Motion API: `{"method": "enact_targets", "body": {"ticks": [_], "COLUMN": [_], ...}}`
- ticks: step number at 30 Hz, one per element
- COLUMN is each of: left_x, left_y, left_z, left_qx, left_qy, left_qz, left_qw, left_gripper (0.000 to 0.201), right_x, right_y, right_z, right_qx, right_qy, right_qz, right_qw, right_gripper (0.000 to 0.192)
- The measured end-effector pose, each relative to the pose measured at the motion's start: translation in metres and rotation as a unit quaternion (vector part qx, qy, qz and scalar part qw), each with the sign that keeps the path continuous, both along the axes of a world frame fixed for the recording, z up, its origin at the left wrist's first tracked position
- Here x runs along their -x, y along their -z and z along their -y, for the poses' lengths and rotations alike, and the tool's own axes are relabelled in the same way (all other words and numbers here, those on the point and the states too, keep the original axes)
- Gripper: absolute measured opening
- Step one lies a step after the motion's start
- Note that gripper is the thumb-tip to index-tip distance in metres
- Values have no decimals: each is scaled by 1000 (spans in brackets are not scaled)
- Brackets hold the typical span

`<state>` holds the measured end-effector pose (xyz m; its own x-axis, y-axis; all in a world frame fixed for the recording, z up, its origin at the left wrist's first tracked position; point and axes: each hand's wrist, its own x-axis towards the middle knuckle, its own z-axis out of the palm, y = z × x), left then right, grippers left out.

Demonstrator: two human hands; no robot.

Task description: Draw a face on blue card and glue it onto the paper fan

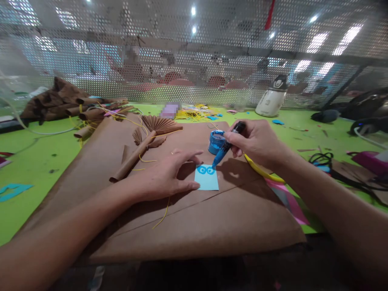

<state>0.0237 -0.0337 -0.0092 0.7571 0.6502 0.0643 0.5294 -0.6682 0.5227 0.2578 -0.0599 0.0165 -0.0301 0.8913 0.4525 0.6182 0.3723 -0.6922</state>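
The back of the scene is closed off by a perforated screen (182,48), by which the far side of the green table (45,169) is bounded. Much of the table is covered by a smooth, creased sheet of brown paper (212,226), whose front edge is curved down over the table's edge; a broad stretch of it is left between the work and that edge. On its left side a pleated brown paper fan (156,123) is laid, joined to a rolled tube. The left hand (169,173) is held half open, nothing grasped, its curved fingers parted from the thumb, which is set at the note's left edge. By the right hand (257,139), closed in a pinch, a blue marker (227,145) with a black end is gripped at a slant. Just behind its tip a round, blue-stained pot (216,143) is placed. The square light-blue note (207,182), on which two round eyes are drawn, is touched at its upper right by the tip.
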Motion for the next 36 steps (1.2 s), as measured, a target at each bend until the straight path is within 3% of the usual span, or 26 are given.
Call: {"method": "enact_targets", "body": {"ticks": [12,20,29,36], "left_x": [0,-1,-2,-2], "left_y": [0,-1,-2,-3], "left_z": [0,0,1,1], "left_qx": [-9,-12,-12,-11], "left_qy": [4,2,1,2], "left_qz": [-3,-6,-4,4], "left_qw": [1000,1000,1000,1000], "left_gripper": [57,64,65,66], "right_x": [3,1,3,4], "right_y": [-2,-4,-2,-3], "right_z": [4,2,5,4], "right_qx": [-5,5,7,-6], "right_qy": [1,25,9,21], "right_qz": [-11,37,-30,-9], "right_qw": [1000,999,999,1000], "right_gripper": [27,26,25,28]}}
